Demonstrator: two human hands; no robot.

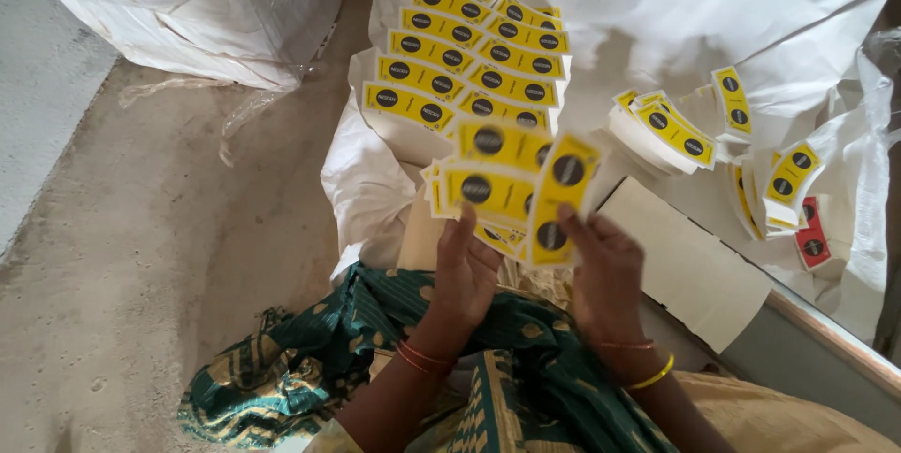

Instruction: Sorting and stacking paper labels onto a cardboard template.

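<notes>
Two bare forearms rise from the 6 o'clock edge toward the centre of the view. The left hand (466, 270) sits just at 9 o'clock of the right hand (607, 275), backs facing the camera, fingers (460, 228) pointing to 12 o'clock and closed in a pinch. Both wrists are bent slightly inward. The hands are near each other but apart.

Both hands hold a fan of yellow rectangular labels (507, 185) with black round marks. Above it, more yellow labels (469, 49) lie in overlapping rows on white sheeting. To the right sit small yellow label stacks (671, 134) and one red label (813, 237).
</notes>
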